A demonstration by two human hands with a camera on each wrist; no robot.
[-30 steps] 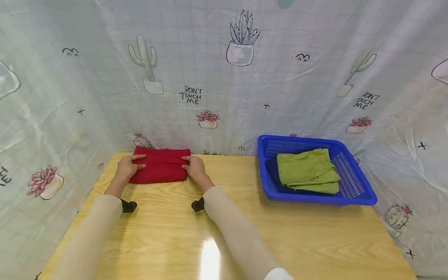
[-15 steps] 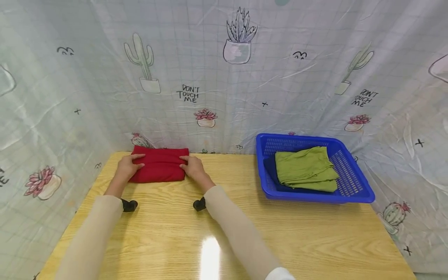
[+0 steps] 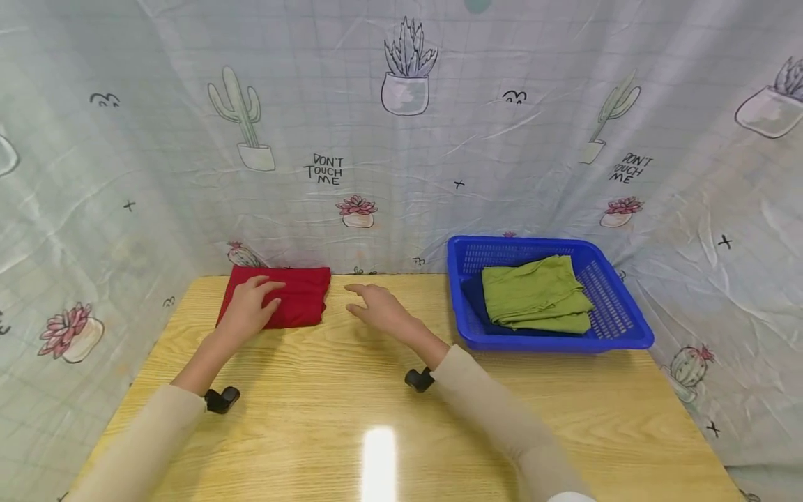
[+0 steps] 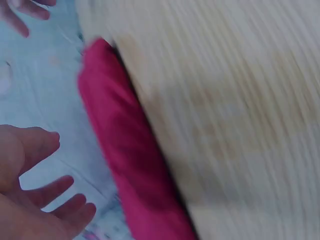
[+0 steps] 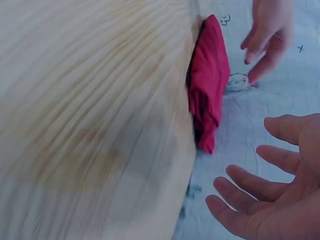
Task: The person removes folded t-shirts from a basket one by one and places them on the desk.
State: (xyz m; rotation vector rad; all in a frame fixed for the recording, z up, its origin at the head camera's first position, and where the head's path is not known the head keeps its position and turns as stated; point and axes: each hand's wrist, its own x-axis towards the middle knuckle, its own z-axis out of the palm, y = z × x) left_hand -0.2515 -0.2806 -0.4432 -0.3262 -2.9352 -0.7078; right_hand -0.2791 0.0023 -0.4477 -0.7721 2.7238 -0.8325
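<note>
A folded red cloth (image 3: 301, 300) lies at the back left of the wooden table, seen edge-on in the left wrist view as a red roll-like fold (image 4: 125, 135). My left hand (image 3: 251, 307) is over its left part with fingers spread, apart from the cloth in the left wrist view. Off the cloth's right edge, my right hand (image 3: 383, 307) hovers with its fingers extended and nothing in them. In the right wrist view, the near end of the red cloth (image 5: 207, 95) shows loose, layered folds, and the fingers (image 5: 245, 190) are spread apart.
A blue plastic basket (image 3: 458, 300) stands at the back right of the table (image 3: 351, 390). Inside it, a folded green cloth (image 3: 533, 293) lies on a dark blue cloth (image 3: 475, 296). A printed curtain (image 3: 401, 153) borders the table behind and at the sides.
Both hands have let go of the red cloth's side edges. My right hand has moved right, away from it; my left hand has lifted and shifted right over it. The view has shifted slightly.
</note>
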